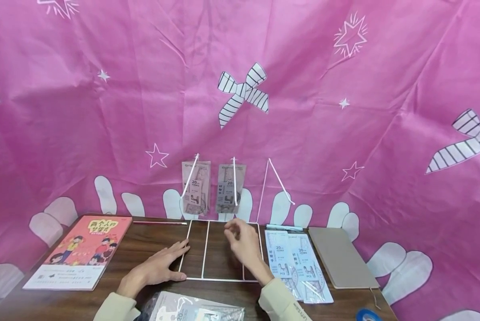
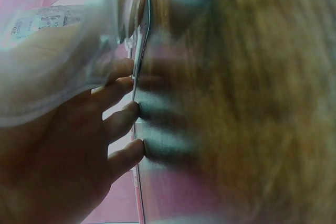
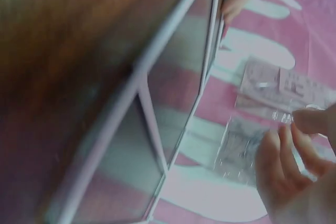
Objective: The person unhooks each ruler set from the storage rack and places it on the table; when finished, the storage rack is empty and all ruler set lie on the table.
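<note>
A white wire rack [image 1: 205, 249] stands on the brown table [image 1: 143, 243], its flat base toward me and its hooks up against the pink cloth. Two clear packets of rulers [image 1: 196, 187] [image 1: 230, 187] hang on the left and middle hooks; the right hook [image 1: 279, 178] is bare. My left hand [image 1: 165, 267] lies flat on the table, its straight fingers [image 2: 123, 121] touching the left bar of the base [image 2: 137, 77]. My right hand [image 1: 240, 238] hovers over the base with loosely curled fingers [image 3: 286, 161], holding nothing, just short of the hanging packets [image 3: 278, 93].
A picture book [image 1: 75, 252] lies at the left. Two more ruler packets [image 1: 296, 263] and a grey notebook [image 1: 340, 256] lie to the right of the rack. Another packet [image 1: 195, 307] sits at the near edge, and a blue tape roll [image 1: 368, 315] at the near right corner.
</note>
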Demonstrator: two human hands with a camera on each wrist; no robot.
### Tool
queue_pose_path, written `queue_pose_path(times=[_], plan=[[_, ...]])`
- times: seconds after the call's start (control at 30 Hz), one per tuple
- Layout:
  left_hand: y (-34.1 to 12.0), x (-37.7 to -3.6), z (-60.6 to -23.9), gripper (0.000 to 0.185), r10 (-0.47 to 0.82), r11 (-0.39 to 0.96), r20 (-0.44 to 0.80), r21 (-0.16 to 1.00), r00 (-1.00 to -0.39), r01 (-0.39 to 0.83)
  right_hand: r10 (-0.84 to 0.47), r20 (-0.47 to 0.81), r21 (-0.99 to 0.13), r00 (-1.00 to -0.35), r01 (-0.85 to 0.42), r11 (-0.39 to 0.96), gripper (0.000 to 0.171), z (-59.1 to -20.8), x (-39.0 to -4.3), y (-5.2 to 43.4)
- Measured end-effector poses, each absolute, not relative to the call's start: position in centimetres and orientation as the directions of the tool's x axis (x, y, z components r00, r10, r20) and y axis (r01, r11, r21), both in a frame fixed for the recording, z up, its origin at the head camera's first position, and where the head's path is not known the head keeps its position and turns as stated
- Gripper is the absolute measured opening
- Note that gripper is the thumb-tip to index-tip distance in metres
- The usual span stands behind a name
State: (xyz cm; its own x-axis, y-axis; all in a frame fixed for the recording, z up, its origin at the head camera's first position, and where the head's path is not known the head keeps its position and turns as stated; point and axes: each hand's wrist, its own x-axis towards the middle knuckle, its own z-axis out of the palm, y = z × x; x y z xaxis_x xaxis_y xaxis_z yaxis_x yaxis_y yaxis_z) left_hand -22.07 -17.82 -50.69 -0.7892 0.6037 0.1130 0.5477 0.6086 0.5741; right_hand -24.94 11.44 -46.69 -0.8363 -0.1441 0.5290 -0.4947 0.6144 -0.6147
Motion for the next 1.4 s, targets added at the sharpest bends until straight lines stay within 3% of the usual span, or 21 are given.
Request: queue_pose_path(times=[0.17, 0.3, 0.8, 1.13, 1.4], plan=[[-17.9, -21.8, -50.0, 0.085, 0.595, 0.602, 0.060, 0.629, -0.802, 0.493, 0.067, 0.613, -0.621, -0.787, -0.428, 0.656, 0.019, -46.5, -26.8, 12.4], [-17.9, -21.5, -49.7, 0.086, 0.591, 0.607, 0.025, 0.645, -0.807, 0.464, 0.127, 0.601, -0.657, -0.789, -0.397, 0.641, 0.031, -46.7, -28.1, 12.8], [-17.7, -21.7, -49.7, 0.086, 0.583, 0.620, 0.032, 0.628, -0.812, 0.471, 0.063, 0.500, -0.759, -0.864, -0.402, 0.513, 0.043, -45.8, -31.7, 12.7], [-17.4, -21.7, -49.4, 0.085, 0.583, 0.626, 0.037, 0.617, -0.812, 0.477, 0.059, 0.421, -0.795, -0.905, -0.337, 0.503, 0.056, -45.9, -33.2, 12.7], [-17.4, -21.6, -49.2, 0.085, 0.585, 0.629, 0.017, 0.621, -0.811, 0.467, 0.044, 0.414, -0.815, -0.909, -0.350, 0.462, 0.037, -45.8, -34.0, 13.1]])
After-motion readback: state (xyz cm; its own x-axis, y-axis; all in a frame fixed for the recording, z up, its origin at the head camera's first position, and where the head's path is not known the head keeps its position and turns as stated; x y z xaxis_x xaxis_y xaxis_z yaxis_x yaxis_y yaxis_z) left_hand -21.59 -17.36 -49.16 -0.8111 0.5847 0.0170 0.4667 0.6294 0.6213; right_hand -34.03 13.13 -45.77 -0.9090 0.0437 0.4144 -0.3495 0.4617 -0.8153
